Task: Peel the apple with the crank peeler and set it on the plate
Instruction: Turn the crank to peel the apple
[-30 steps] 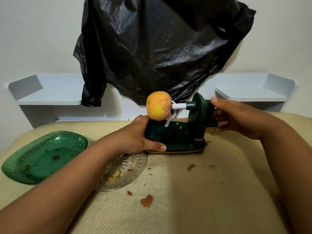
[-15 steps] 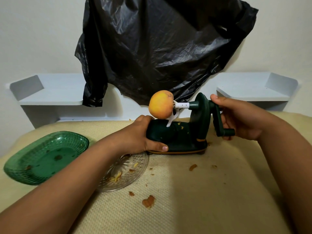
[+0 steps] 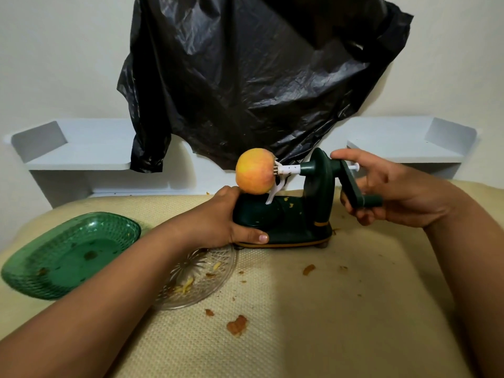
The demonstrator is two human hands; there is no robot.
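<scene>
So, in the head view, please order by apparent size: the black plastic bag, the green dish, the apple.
1. black plastic bag, by far the largest.
2. green dish; it lies nearer the camera, which enlarges it.
3. apple, smallest.

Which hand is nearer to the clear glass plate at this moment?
Left. The left hand grips the peeler's base right above the clear glass plate, its wrist overlapping the rim. The right hand is at the crank handle, on the peeler's far side.
</scene>
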